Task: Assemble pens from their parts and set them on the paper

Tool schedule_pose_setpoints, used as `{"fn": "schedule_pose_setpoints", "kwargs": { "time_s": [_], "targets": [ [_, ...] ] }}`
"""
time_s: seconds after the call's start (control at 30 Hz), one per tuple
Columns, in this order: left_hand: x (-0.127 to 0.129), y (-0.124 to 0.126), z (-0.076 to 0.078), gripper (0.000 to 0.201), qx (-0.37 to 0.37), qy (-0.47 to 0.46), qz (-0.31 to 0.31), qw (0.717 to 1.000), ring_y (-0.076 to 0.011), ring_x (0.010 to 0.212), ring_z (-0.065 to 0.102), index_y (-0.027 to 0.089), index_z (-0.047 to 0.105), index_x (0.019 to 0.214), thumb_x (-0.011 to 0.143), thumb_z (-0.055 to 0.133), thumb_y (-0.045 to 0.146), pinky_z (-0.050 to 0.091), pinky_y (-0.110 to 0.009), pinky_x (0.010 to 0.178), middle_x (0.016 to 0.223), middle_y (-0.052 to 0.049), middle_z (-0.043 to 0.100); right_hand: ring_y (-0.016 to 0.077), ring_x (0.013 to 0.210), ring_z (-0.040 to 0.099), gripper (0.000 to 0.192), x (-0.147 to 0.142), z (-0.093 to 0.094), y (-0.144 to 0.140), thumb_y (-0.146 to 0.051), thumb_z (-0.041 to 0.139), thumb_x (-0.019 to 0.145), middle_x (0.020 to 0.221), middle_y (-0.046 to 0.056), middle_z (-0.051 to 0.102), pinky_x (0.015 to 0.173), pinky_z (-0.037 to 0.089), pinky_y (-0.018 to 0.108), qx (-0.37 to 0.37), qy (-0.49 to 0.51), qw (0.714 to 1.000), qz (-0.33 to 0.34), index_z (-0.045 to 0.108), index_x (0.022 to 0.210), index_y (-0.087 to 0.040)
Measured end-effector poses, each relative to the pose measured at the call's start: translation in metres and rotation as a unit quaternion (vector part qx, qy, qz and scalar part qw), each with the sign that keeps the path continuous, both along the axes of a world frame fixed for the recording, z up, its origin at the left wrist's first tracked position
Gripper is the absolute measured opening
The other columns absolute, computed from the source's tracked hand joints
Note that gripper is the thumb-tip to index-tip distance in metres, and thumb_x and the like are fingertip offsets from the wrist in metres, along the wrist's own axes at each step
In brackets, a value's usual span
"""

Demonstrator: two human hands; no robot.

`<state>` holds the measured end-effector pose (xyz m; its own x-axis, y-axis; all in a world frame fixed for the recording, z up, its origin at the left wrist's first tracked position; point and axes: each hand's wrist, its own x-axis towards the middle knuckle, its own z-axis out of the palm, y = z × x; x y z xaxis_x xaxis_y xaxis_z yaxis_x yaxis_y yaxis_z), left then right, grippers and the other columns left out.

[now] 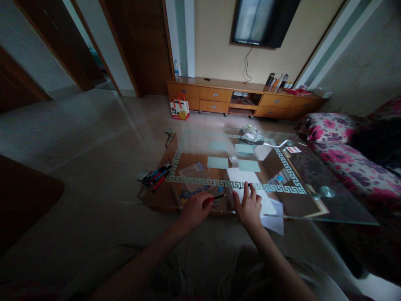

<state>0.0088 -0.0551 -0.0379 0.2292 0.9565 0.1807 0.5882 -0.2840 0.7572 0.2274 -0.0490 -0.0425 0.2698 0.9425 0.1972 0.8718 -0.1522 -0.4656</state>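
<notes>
My left hand [194, 210] grips a red pen [214, 198] whose dark tip points right toward a white sheet of paper [247, 184] on the glass coffee table [294, 175]. On that sheet's near part rests my right hand [249, 205], fingers spread and pressing flat, and a small dark object [245, 186], perhaps a pen cap, lies just past the fingertips. A second white sheet [274, 217] overhangs the table's near edge to the right of that hand.
Several pens [156, 175] lie at the table's left end. Pale green cards [217, 162] and a crumpled plastic bag [251, 134] sit farther back. A floral sofa [344, 154] is on the right, with a wooden TV cabinet [244, 98] and a paper bag [179, 108] beyond.
</notes>
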Motion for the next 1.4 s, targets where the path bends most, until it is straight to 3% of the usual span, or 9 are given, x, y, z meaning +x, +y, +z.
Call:
{"fn": "schedule_pose_setpoints", "kwargs": {
  "time_s": [0.1,0.17,0.27,0.37,0.47,0.6,0.73,1.4],
  "targets": [
    [0.000,0.001,0.000,0.019,0.000,0.000,0.008,1.000,-0.0195,0.089,0.066,0.021,0.071,0.101,0.087,0.059,0.019,0.051,-0.030,0.082,0.099,-0.006,0.072,0.0395,0.127,0.044,0.058,0.003,0.003,0.004,-0.047,0.048,0.094,0.146,0.019,0.046,0.099,0.037,0.060,0.094,0.058,0.993,0.040,0.047,0.145,-0.020],
    [-0.001,0.001,0.000,0.020,0.001,0.001,0.011,1.000,-0.0196,0.090,0.067,0.021,0.071,0.103,0.087,0.059,0.019,0.051,-0.030,0.082,0.100,-0.005,0.072,0.0328,0.119,0.052,0.050,0.004,0.006,0.006,-0.043,0.050,0.093,0.136,0.016,0.055,0.096,0.043,0.053,0.126,0.137,0.980,0.076,0.054,0.137,-0.021],
    [-0.001,0.001,0.001,0.021,0.001,0.000,0.016,1.000,-0.0198,0.091,0.067,0.021,0.071,0.104,0.087,0.058,0.018,0.051,-0.030,0.082,0.102,-0.005,0.073,0.0258,0.101,0.063,0.043,0.003,0.008,0.008,-0.044,0.056,0.091,0.122,0.014,0.065,0.079,0.053,0.040,0.100,0.306,0.942,0.100,0.060,0.127,-0.021],
    [-0.001,0.001,0.002,0.022,0.003,-0.001,0.019,1.000,-0.0198,0.093,0.067,0.022,0.070,0.104,0.087,0.058,0.017,0.051,-0.030,0.082,0.103,-0.005,0.073,0.0232,0.097,0.066,0.039,0.000,0.007,0.009,-0.044,0.067,0.085,0.113,0.011,0.068,0.079,0.054,0.036,0.083,0.439,0.889,0.099,0.063,0.114,-0.019],
    [-0.001,0.001,0.002,0.021,0.001,-0.001,0.021,1.000,-0.0197,0.093,0.067,0.022,0.071,0.104,0.086,0.059,0.017,0.051,-0.029,0.082,0.103,-0.005,0.073,0.0228,0.097,0.067,0.037,-0.002,0.005,0.009,-0.043,0.074,0.080,0.108,0.009,0.070,0.080,0.054,0.035,0.078,0.506,0.855,0.086,0.064,0.107,-0.019],
    [-0.001,0.001,0.001,0.022,-0.002,-0.002,0.021,1.000,-0.0202,0.094,0.067,0.022,0.070,0.104,0.087,0.058,0.018,0.051,-0.030,0.083,0.104,-0.005,0.073,0.0221,0.093,0.068,0.040,-0.002,0.008,0.008,-0.040,0.078,0.076,0.101,0.006,0.070,0.073,0.055,0.032,0.071,0.549,0.829,0.077,0.062,0.106,-0.021],
    [-0.002,0.001,0.001,0.022,-0.007,-0.004,0.018,1.000,-0.0208,0.095,0.067,0.021,0.070,0.105,0.088,0.057,0.018,0.051,-0.031,0.083,0.104,-0.006,0.073,0.0228,0.093,0.069,0.047,-0.004,0.011,0.007,-0.042,0.080,0.073,0.098,0.005,0.070,0.074,0.055,0.032,0.058,0.560,0.824,0.063,0.062,0.112,-0.021],
    [-0.002,0.001,0.002,0.021,-0.012,-0.005,0.016,1.000,-0.0202,0.093,0.067,0.021,0.070,0.105,0.088,0.057,0.019,0.051,-0.030,0.082,0.104,-0.006,0.072,0.0203,0.077,0.067,0.035,-0.007,0.014,0.004,-0.048,0.077,0.078,0.082,0.006,0.074,0.076,0.053,0.035,0.041,0.541,0.836,0.081,0.074,0.094,-0.017]
  ]
}}
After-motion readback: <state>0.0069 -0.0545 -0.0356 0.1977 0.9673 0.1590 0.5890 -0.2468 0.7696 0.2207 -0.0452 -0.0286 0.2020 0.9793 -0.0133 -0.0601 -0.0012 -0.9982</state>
